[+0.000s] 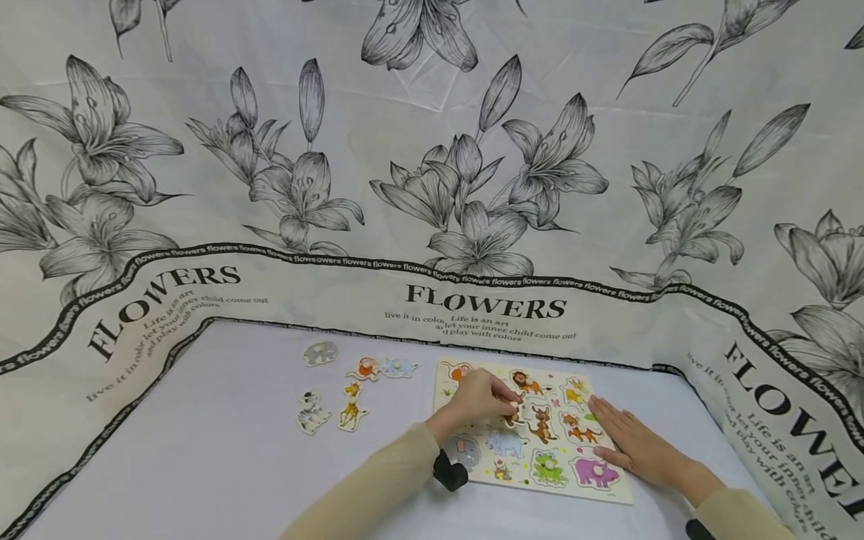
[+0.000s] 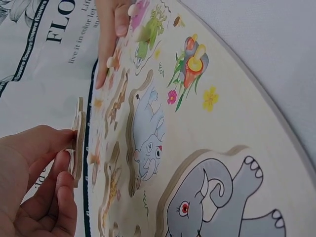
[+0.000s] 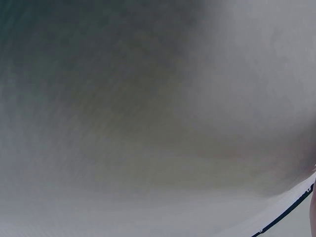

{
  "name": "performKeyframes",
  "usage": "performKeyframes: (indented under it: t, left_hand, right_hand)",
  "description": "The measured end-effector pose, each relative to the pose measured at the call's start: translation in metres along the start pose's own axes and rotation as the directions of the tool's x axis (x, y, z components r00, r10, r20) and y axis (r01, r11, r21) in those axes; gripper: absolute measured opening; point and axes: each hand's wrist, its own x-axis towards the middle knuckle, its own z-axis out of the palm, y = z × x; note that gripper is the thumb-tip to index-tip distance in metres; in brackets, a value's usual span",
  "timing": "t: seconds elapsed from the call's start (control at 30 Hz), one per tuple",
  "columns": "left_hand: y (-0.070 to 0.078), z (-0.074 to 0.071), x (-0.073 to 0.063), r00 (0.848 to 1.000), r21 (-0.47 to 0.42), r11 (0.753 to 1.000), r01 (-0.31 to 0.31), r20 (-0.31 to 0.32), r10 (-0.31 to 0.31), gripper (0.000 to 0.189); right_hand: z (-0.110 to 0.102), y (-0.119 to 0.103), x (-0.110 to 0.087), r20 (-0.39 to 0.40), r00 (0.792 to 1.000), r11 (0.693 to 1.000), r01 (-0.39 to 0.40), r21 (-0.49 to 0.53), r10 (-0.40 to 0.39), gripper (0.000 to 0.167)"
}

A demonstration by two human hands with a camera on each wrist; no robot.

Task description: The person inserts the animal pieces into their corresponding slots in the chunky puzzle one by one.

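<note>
My left hand (image 1: 475, 401) is over the middle of a wooden animal puzzle board (image 1: 529, 486). Thumb and fingers pinch a thin wooden puzzle piece (image 2: 78, 148), which stands on edge in the left wrist view; only its rim and part of one side show there. From the head view it looks brown, beside the kangaroo picture (image 1: 542, 424). My right hand (image 1: 634, 442) lies flat with straight fingers along the board's right edge. A purple hippo (image 1: 596, 473), a green frog (image 1: 550, 469) and a tiger (image 1: 582, 429) sit on the board with knobs. Elephant (image 2: 190, 197) and rhino (image 2: 148, 131) recesses show bare printed pictures.
Left of the board, loose pieces lie on the white tablecloth (image 1: 202, 450): an elephant (image 1: 320, 353), a monkey (image 1: 366, 368), a rhino (image 1: 400, 367), a giraffe (image 1: 352, 407) and a zebra (image 1: 313, 412). A flower-printed curtain (image 1: 337, 292) stands behind. The right wrist view is mostly blurred cloth.
</note>
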Motion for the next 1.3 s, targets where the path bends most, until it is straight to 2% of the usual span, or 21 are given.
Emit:
performKeyframes:
  t: [0.43, 0.6, 0.8, 1.1, 1.3]
  left_hand:
    - [0.002, 0.018, 0.007, 0.999, 0.021, 0.999, 0.034, -0.003, -0.034, 0.009]
    - [0.003, 0.024, 0.011, 0.999, 0.021, 0.999, 0.046, 0.015, -0.046, 0.009]
    - [0.006, 0.031, 0.013, 0.999, 0.069, 0.997, 0.039, 0.015, -0.041, 0.008]
    - [0.008, 0.040, 0.018, 0.998, 0.084, 0.995, 0.058, 0.006, -0.059, 0.008]
    - [0.011, 0.045, 0.020, 0.997, 0.113, 0.991, 0.070, 0.005, -0.071, 0.008]
  right_hand:
    - [0.000, -0.002, -0.001, -0.005, 1.000, 1.000, 0.011, 0.013, -0.011, 0.072]
    - [-0.002, -0.002, 0.000, 0.008, 1.000, 1.000, -0.003, 0.016, 0.003, 0.073]
    - [-0.002, -0.002, 0.000, 0.021, 1.000, 1.000, -0.012, 0.027, 0.011, 0.073]
    - [0.005, 0.005, -0.001, -0.033, 0.999, 1.000, 0.021, -0.011, -0.022, 0.074]
    - [0.003, 0.003, -0.001, 0.004, 1.000, 0.999, -0.020, 0.035, 0.020, 0.074]
